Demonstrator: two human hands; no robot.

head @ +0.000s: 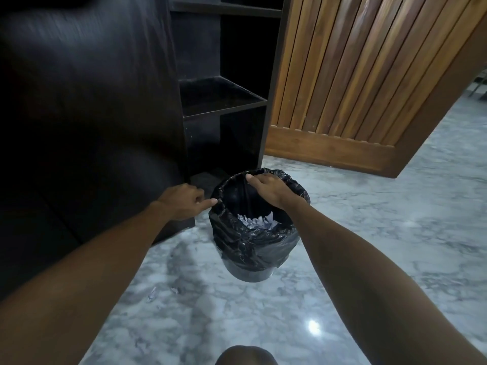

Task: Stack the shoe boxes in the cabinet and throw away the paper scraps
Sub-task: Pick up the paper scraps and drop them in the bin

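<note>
Both hands (184,200) (268,189) on crinkly bag-lined round bin (253,248), crumpled paper scraps (257,222) inside.

scraps (257,222): white, crumpled, down in black-lined bin (253,241), below right fingers (253,180)
cabinet (224,101): dark, open shelves, beyond left fingers (208,202)

Two bare forearms, no sleeves, left hand (181,198) and right hand (268,188) without rings or gloves

Dark cabinet (105,127) crowds the bin (253,259) on its left; marble floor (369,246) lies open rightward.
</note>
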